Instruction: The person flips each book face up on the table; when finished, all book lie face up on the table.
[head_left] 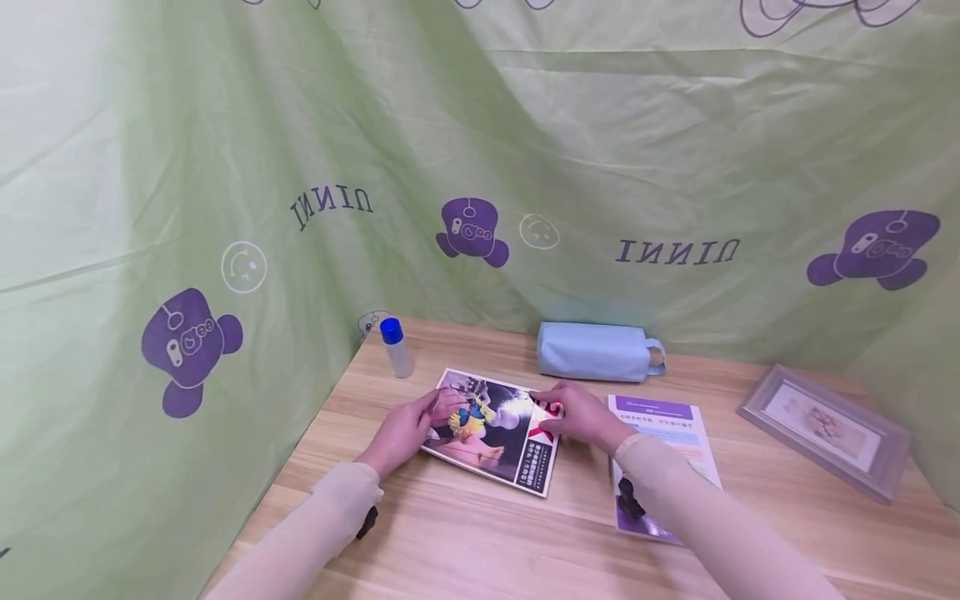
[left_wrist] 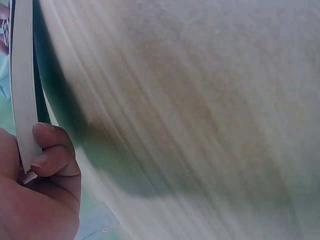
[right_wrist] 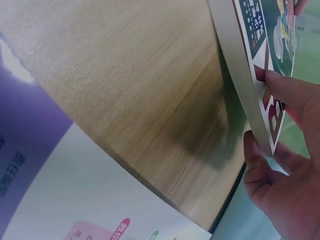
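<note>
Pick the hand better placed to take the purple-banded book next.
Right, probably. Both are occupied, but the right hand grips the side of the picture-cover book nearer the purple-banded book; the left hand holds the opposite side.

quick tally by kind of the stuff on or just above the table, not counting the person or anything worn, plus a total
Books: 2 (dark-covered book, purple-and-white book)
Bottle with blue cap: 1
Light blue pouch: 1
Framed picture: 1
Total: 5
</note>
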